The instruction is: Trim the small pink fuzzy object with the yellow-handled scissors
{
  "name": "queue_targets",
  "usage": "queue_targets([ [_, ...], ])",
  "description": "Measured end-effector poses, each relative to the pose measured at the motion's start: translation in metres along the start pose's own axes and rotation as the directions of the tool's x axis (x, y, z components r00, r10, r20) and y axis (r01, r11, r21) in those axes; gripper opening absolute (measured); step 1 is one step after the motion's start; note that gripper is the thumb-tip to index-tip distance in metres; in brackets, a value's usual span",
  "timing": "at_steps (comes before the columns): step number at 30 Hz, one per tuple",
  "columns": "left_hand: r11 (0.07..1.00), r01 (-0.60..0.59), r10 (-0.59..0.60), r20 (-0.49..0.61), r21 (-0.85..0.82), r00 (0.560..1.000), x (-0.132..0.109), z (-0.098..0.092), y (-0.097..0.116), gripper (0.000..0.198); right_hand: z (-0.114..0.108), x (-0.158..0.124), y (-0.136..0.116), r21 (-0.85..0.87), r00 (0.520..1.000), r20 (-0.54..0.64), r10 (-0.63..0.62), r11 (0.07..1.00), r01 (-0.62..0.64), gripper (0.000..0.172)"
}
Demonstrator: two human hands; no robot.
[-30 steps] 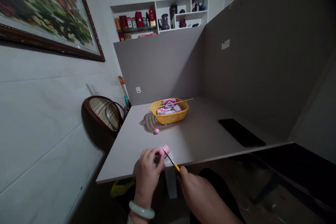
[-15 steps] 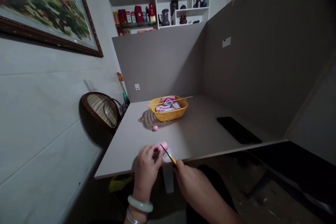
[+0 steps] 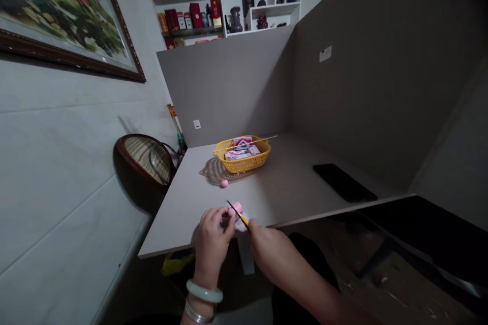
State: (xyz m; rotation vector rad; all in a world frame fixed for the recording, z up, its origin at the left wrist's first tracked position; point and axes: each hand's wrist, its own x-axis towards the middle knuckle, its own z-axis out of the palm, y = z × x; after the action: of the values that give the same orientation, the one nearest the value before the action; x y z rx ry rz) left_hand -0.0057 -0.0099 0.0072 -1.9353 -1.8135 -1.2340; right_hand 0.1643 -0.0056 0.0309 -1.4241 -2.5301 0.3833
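Observation:
At the desk's front edge, my left hand pinches the left end of a short pink cylinder, which looks like soap or clay. Its fingertips hide part of it. My right hand is wrapped round the yellow handle of a small knife. The thin dark blade lies across the pink cylinder, its tip pointing up and left past it. Beneath the cylinder is a crumpled whitish sheet. A little pink ball rests farther back on the desk.
A yellow plastic basket holding printed packets, with a thin stick across its rim, stands at the back of the grey desk. A flat black object lies at the right. Grey partitions enclose the back and right side.
The knife has shifted up and left over the pink cylinder, and its tip now reaches past it. My right hand followed slightly; my left hand keeps its pinch. The view has tilted a little.

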Motion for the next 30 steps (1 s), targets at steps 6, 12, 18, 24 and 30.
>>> queue_targets([
  [6,0.999,0.009,-0.009,0.024,-0.037,1.0,0.0,0.001,-0.001,0.018,0.009,-0.019,0.009,0.064,1.0,0.03,0.008,0.998,-0.01,0.024],
  [12,1.0,0.001,-0.001,-0.002,-0.006,1.0,-0.001,0.002,-0.003,0.02,0.005,-0.005,0.004,0.006,1.0,-0.006,-0.014,1.0,0.014,0.021],
  [18,1.0,-0.006,0.006,-0.001,-0.014,1.0,-0.001,0.001,-0.004,0.02,0.01,-0.01,0.006,0.057,1.0,0.026,-0.01,0.998,0.008,0.025],
  [24,1.0,0.001,-0.001,0.008,-0.003,1.0,-0.001,0.0,-0.001,0.019,0.003,-0.01,0.004,0.034,1.0,0.013,-0.001,0.999,0.001,0.025],
  [30,1.0,-0.011,0.011,0.005,-0.026,1.0,0.001,-0.001,-0.001,0.021,0.008,-0.008,0.005,0.047,1.0,-0.007,-0.016,0.999,0.017,0.022],
])
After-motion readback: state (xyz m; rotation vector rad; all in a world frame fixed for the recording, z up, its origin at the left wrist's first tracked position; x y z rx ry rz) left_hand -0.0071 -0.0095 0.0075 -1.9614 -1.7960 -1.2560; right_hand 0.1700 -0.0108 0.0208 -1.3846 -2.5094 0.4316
